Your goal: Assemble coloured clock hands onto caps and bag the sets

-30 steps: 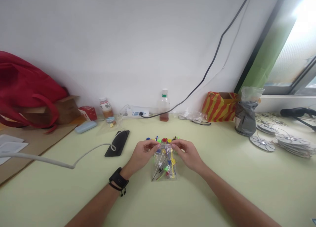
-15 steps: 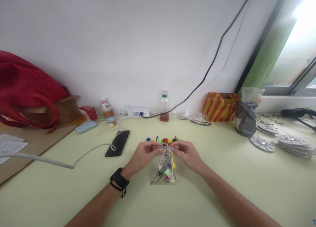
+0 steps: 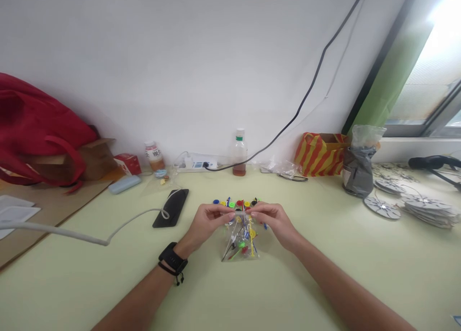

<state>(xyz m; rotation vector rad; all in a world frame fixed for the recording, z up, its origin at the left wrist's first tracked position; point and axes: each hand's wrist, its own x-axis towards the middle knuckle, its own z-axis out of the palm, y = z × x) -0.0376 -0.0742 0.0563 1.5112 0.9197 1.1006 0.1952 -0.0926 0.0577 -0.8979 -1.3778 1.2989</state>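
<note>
A clear plastic bag (image 3: 240,249) hangs between my two hands, its top edge pinched on both sides. Inside it lie small colourful plastic pieces: yellow, green, red and blue parts with thin dark and white sticks. My left hand (image 3: 211,220) grips the top left of the bag between thumb and fingers, a black watch (image 3: 173,258) on that wrist. At the top right, my right hand (image 3: 272,220) pinches the same edge. Just beyond my fingers, several small coloured plastic pieces (image 3: 231,205) lie on the table, partly hidden by my hands.
A black phone (image 3: 170,208) with a pale cable lies to the left. Along the wall stand a bottle (image 3: 239,153), a power strip (image 3: 198,164) and a striped bag (image 3: 319,153). A grey bag (image 3: 358,172) and stacked discs (image 3: 428,208) sit right; a red backpack (image 3: 39,124) is left.
The bag's lower end has risen slightly away from me and looks shorter. Both hands keep their pinch at its top edge, with the fingertips shifted a little.
</note>
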